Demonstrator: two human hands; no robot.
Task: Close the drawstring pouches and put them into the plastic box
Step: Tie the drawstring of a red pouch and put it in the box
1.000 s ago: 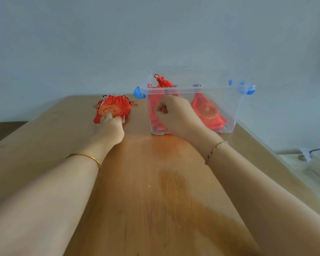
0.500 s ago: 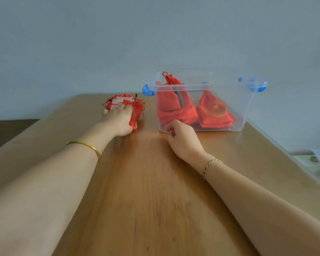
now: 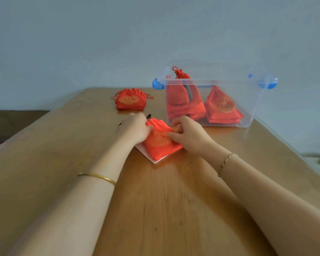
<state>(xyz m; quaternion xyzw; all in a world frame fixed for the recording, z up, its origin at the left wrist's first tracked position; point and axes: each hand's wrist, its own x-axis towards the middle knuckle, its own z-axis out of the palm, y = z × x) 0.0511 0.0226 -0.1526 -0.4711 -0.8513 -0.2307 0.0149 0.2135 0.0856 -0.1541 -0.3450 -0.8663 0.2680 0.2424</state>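
Pouch [image 3: 160,143] nearer, right hand [image 3: 190,137] joins (left hand [image 3: 135,129] holds)

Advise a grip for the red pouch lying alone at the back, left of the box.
Pinch the far pouch by its gathered mouth, from above at the far edge. It lies flat, emblem up, so the body probably offers little to hold, while the puckered top bunches up. The left hand and right hand hold the near pouch.

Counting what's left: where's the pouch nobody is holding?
Head view: the loose pouch lies on the table, left of the plastic box, beyond the held pouch.
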